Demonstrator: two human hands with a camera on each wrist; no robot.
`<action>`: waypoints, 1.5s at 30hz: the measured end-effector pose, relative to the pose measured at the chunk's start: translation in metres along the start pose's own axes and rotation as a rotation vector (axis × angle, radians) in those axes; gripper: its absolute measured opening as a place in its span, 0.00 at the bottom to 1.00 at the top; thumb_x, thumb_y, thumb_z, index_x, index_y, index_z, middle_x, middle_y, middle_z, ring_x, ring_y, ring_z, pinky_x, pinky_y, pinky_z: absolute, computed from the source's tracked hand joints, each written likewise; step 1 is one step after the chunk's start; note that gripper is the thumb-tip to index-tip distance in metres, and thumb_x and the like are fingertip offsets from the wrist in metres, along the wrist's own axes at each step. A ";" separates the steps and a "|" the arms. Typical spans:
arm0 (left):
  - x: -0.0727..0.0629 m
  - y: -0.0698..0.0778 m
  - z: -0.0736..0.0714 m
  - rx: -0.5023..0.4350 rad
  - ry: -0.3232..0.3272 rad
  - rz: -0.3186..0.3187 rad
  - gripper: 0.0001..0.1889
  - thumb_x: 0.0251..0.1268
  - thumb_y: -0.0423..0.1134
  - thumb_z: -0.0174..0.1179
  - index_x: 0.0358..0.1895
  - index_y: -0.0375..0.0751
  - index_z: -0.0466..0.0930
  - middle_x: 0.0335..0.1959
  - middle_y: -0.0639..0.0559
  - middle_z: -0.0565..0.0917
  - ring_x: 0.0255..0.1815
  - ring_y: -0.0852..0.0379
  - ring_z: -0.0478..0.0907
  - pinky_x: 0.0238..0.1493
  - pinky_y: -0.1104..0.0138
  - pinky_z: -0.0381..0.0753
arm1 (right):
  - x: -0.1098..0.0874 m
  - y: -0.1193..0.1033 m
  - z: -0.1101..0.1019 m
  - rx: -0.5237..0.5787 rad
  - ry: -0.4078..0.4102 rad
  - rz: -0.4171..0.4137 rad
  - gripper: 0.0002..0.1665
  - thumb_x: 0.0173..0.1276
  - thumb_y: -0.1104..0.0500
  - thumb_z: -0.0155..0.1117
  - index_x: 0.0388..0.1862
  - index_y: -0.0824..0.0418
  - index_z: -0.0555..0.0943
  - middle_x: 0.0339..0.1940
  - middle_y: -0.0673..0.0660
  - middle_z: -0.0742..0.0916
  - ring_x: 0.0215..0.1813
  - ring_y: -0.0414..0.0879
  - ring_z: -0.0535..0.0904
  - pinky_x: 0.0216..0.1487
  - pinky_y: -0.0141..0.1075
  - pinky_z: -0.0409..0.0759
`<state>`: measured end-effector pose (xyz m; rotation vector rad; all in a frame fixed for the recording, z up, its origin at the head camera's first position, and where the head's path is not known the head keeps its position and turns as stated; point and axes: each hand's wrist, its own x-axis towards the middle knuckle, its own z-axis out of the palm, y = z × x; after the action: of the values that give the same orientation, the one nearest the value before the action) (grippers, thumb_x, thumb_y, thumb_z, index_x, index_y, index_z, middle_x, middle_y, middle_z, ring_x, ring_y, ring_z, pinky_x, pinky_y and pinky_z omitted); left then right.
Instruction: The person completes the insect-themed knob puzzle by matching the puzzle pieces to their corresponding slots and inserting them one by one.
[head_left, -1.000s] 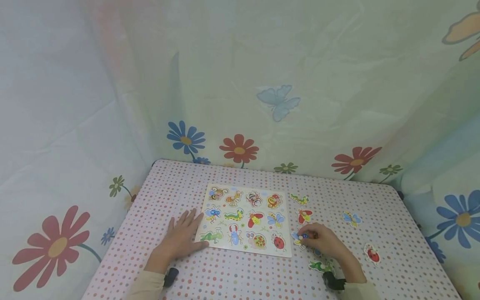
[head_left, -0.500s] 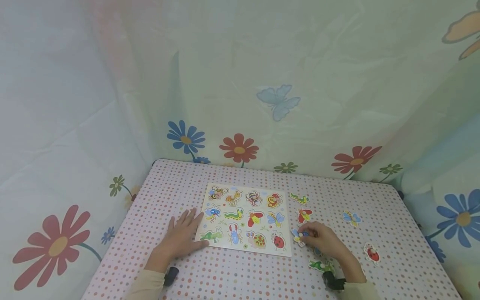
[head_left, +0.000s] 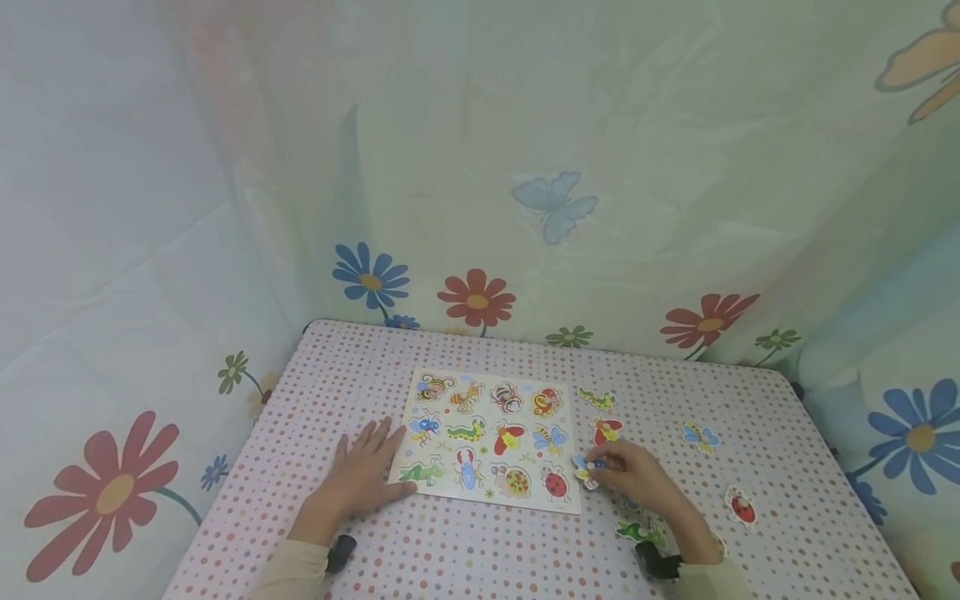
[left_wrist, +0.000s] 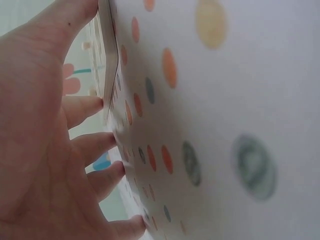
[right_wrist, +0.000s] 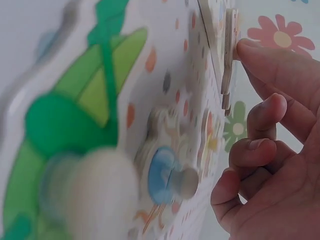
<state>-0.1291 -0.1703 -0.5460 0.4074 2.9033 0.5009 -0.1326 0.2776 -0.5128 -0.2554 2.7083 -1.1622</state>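
The right hand point(head_left: 633, 475) pinches a blue insect puzzle piece point(head_left: 582, 472) between thumb and finger. The piece lies on the board side of the grip, just beside the right edge of the wooden puzzle board point(head_left: 486, 400); the right hand is the nearer one. The right wrist view shows the piece edge-on, apparently raised off the polka-dot tabletop point(head_left: 450, 550). The left hand point(head_left: 367, 471), fingers spread, rests at the board's left edge.

Fingers cover part of the piece; its knob and long axis cannot be determined. The black wrist camera point(head_left: 660, 560) partly hides a green insect piece point(head_left: 632, 532).
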 end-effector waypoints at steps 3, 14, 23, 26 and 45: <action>0.000 0.001 -0.001 -0.003 -0.006 0.000 0.51 0.59 0.70 0.61 0.80 0.48 0.55 0.81 0.43 0.49 0.80 0.38 0.43 0.73 0.34 0.36 | 0.003 -0.002 0.003 -0.010 0.001 -0.019 0.11 0.64 0.60 0.74 0.45 0.59 0.86 0.23 0.50 0.74 0.23 0.41 0.67 0.22 0.31 0.68; -0.001 0.001 -0.002 -0.001 -0.013 -0.007 0.51 0.58 0.70 0.61 0.80 0.48 0.55 0.81 0.43 0.49 0.80 0.39 0.43 0.73 0.34 0.36 | 0.020 -0.020 0.019 -0.014 -0.019 -0.126 0.08 0.65 0.62 0.71 0.43 0.57 0.86 0.27 0.49 0.76 0.27 0.41 0.68 0.25 0.33 0.70; -0.001 0.002 -0.002 -0.014 -0.008 -0.005 0.51 0.58 0.70 0.61 0.80 0.48 0.55 0.81 0.43 0.50 0.80 0.39 0.43 0.73 0.34 0.36 | 0.039 -0.036 0.035 -0.011 -0.050 -0.187 0.05 0.66 0.62 0.71 0.40 0.55 0.86 0.33 0.49 0.80 0.34 0.45 0.70 0.31 0.34 0.71; -0.001 0.001 -0.002 -0.010 -0.008 -0.004 0.51 0.58 0.71 0.61 0.80 0.48 0.55 0.81 0.43 0.50 0.80 0.39 0.44 0.73 0.34 0.36 | 0.046 -0.043 0.040 -0.020 -0.054 -0.185 0.05 0.66 0.61 0.71 0.41 0.54 0.87 0.31 0.48 0.78 0.32 0.44 0.70 0.29 0.34 0.70; -0.001 0.000 -0.002 -0.012 0.007 0.007 0.51 0.58 0.70 0.62 0.80 0.47 0.57 0.81 0.42 0.51 0.80 0.38 0.44 0.72 0.34 0.38 | 0.094 -0.096 0.080 0.012 -0.146 -0.345 0.06 0.66 0.63 0.71 0.42 0.57 0.87 0.26 0.47 0.76 0.29 0.42 0.67 0.27 0.33 0.68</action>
<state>-0.1286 -0.1711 -0.5444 0.4144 2.9056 0.5211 -0.1968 0.1346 -0.5064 -0.7985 2.5939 -1.1871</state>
